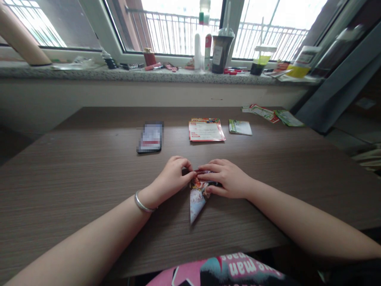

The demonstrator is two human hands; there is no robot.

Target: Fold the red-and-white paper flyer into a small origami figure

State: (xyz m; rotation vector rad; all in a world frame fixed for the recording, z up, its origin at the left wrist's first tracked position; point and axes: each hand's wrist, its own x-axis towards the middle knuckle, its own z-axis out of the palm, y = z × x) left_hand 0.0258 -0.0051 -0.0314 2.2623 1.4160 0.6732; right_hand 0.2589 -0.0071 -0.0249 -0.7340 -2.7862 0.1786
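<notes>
A colourful printed paper (197,198), folded to a point that faces me, lies on the brown table between my hands. My left hand (175,174), with a silver bangle at the wrist, pinches the paper's upper left corner between thumb and fingers. The fingers of my right hand (228,177) rest over its upper right part, with the thumb along the right edge. Beyond my hands sit a stack of red-edged cards (206,131) and a smaller stack of green and white cards (240,127).
A phone (151,137) lies on the table (74,171) at the left. More leaflets (264,113) are at the back right. The stone windowsill (166,75) holds a dark drink cup (222,51), bottles and small items. A grey curtain (336,83) hangs at the right.
</notes>
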